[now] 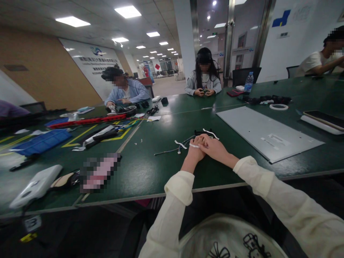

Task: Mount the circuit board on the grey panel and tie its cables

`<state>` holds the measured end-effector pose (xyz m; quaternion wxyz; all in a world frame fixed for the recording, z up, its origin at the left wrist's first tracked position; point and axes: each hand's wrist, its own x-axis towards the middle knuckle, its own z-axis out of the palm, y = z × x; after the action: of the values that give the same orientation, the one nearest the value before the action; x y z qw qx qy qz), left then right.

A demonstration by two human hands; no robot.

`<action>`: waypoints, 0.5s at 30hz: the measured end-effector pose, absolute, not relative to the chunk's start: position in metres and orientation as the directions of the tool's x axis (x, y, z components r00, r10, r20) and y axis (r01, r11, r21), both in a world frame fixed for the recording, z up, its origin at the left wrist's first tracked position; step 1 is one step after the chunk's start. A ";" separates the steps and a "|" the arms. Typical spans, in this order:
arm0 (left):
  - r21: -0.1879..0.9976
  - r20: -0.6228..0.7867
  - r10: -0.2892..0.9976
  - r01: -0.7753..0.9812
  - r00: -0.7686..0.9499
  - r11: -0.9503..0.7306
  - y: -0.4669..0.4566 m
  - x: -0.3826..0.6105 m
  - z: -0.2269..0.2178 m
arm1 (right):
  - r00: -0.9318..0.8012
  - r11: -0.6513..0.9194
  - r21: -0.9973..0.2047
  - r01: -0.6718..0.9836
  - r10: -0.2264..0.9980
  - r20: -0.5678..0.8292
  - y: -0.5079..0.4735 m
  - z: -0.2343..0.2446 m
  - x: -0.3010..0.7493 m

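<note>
My left hand (pixel 195 153) rests low over the table, with a narrow white strip (pixel 194 145) lying across its back. Crossing over it from the right is my right hand (pixel 213 147), its bent fingers closed at the strip's right end. Most of my left fingers are hidden under the right hand. Just beyond both hands lies a black part (pixel 199 132), partly covered. A thin grey cable (pixel 168 152) runs out to the left, with a small white connector near my left wrist. Two more white strips stick out, one curled strip (pixel 180 144) at the left and another strip (pixel 211 133) behind.
A large grey panel (pixel 249 125) lies at the right, near a roll of tape (pixel 278 107) and a phone (pixel 325 119). Leftward are a blue tray (pixel 43 141), a white device (pixel 36 186) and a red bar (pixel 88 122). Co-workers sit across the green table (pixel 139 172).
</note>
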<state>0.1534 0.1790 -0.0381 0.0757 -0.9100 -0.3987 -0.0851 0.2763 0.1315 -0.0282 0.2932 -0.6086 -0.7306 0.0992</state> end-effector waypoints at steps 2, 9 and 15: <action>-0.062 0.221 0.715 0.741 0.664 -0.669 0.179 0.154 -0.038 | -0.093 0.234 -0.458 0.857 0.946 0.310 0.129 -0.026 0.277; -0.049 0.261 0.699 0.732 0.666 -0.680 0.181 0.152 -0.041 | -0.123 0.258 -0.390 0.884 0.933 0.339 0.126 -0.024 0.280; -0.020 0.292 0.710 0.746 0.641 -0.666 0.180 0.154 -0.039 | -0.063 0.301 -0.432 0.850 0.873 0.484 0.136 -0.031 0.287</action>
<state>0.1538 0.1800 -0.0392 0.0692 -0.9032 -0.4030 -0.1308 0.2868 0.1361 -0.0307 0.3453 -0.5910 -0.7288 0.0163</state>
